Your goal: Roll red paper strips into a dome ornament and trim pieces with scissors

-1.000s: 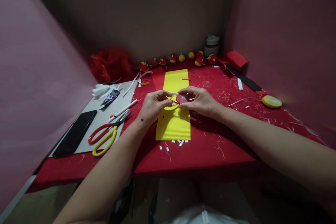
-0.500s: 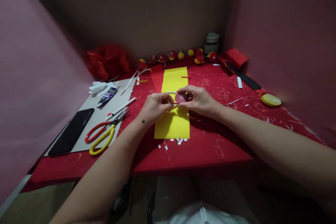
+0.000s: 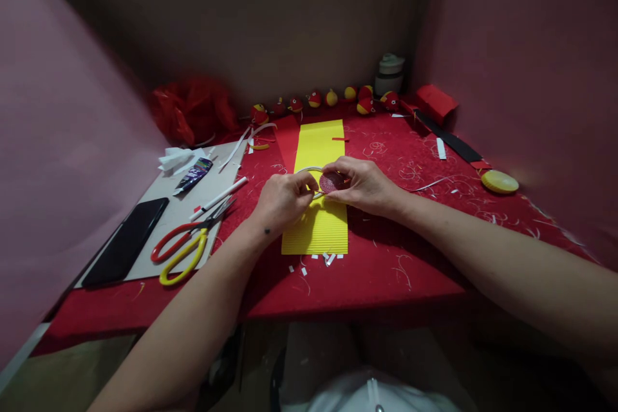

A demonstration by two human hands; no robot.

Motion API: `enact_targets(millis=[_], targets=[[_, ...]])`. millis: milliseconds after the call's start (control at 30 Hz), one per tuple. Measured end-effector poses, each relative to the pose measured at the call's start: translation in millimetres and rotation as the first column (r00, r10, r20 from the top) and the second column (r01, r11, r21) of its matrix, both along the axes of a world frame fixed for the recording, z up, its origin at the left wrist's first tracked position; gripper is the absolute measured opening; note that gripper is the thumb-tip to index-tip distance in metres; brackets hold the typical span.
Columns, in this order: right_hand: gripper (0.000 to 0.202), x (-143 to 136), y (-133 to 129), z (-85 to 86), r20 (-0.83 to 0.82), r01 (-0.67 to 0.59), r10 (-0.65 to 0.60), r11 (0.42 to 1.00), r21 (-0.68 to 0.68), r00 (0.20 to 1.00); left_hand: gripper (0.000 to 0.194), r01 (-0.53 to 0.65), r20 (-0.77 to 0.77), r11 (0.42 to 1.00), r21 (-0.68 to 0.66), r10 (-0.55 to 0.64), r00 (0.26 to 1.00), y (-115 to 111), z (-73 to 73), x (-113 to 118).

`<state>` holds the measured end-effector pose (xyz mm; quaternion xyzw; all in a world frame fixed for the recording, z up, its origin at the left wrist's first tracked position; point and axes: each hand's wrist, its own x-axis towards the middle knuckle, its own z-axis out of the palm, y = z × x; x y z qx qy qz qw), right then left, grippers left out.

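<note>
Above the yellow ridged sheet (image 3: 316, 232), whose long axis runs near to far, the right hand (image 3: 365, 187) pinches the round red disc (image 3: 331, 183), lying directly left of that grip. The left hand (image 3: 284, 201) curls at the pale ring (image 3: 311, 169); whether it pinches cannot be told.

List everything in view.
Ring: 1, pale, centre
Disc: 1, red, centre
Sheets: 2, yellow, red, centre
Scissors: 1, red-yellow, left
Phone: 1, black, left
Tube: 1, purple, left
Pen: 1, white, left
Board: 1, grey, left
Bag: 1, red, left
Balls: 9, red-yellow, back
Jar: 1, pale, back
Box: 1, red, right
Strip: 1, black, right
Round piece: 1, yellow, right
Cloth: 1, red, beneath
Scraps: many, white, scattered
Left hand: 1, bare, centre
Right hand: 1, bare, centre
</note>
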<state>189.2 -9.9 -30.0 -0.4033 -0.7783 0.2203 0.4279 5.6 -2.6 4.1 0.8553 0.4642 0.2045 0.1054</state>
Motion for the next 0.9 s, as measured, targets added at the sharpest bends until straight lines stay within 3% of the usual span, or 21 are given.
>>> enact_targets(millis=[333, 900], targets=[[0.029, -1.0, 0.0, -0.5, 0.017, 0.011, -0.012, 0.999, 0.031, 1.000, 0.015, 0.004, -0.146, 0.993, 0.119, 0.014, 0.989, -1.8, -4.9, 1.2], [0.026, -2.8, -2.0, 3.1, 0.017, 0.053, -0.053, 0.999, -0.003, 0.998, 0.018, 0.051, -0.156, 0.987, 0.149, -0.028, 0.987, -3.8, -4.2, 1.1]])
